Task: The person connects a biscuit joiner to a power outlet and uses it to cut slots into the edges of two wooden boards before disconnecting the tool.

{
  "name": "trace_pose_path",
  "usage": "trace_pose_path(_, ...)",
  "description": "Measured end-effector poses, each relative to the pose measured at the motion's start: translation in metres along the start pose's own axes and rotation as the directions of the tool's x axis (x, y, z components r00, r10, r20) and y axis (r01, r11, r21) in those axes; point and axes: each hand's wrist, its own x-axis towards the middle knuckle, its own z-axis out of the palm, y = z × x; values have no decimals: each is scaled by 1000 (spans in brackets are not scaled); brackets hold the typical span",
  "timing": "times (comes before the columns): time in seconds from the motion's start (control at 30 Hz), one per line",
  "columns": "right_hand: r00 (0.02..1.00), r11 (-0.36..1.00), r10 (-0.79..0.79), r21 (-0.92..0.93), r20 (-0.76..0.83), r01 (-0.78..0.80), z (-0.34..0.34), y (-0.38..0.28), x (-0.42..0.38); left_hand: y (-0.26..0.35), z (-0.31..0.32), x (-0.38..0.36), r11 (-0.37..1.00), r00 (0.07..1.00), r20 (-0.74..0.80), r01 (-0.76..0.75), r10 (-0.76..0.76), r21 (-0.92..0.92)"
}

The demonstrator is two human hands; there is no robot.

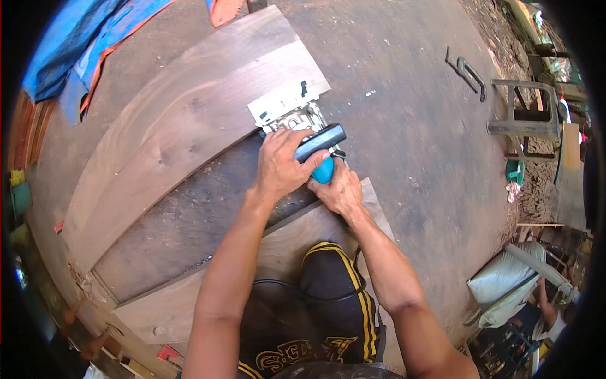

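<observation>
A plate joiner (324, 170) with a teal body, a black front handle and a silver metal fence sits at the edge of a large curved wooden board (170, 126). Its fence plate lies over the board's near right corner. My left hand (281, 161) is closed around the black handle, thumb toward me. Behind it, my right hand (341, 189) grips the rear of the tool's body; its fingers are partly hidden. A black cable (278, 282) runs across my legs. Under my knee lies a second wooden board (290, 243).
A C-clamp (470, 77) lies on the floor at upper right, near a dark plastic stool (524, 120) on its side. Blue tarp (82, 47) covers the upper left. A white sack (505, 278) stands at lower right, with another person's arm (546, 303) beyond it.
</observation>
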Motion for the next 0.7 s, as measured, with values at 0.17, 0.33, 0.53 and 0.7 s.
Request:
trace_pose_path(0.17,1000,999,-7,42,-2,7,2,1,0,-4,11,-2,1000,998,-52,-26,27,12)
trace_pose_path(0.33,998,999,-1,41,-56,3,9,4,-7,6,14,-10,998,998,-59,20,-16,56)
trace_pose_path(0.53,975,996,-92,-19,-201,90,19,4,-14,19,9,-6,969,987,25,148,-156,199)
trace_pose_path(0.7,977,997,-67,-47,-204,59,20,-5,-4,13,10,1,954,982,73,148,-172,259)
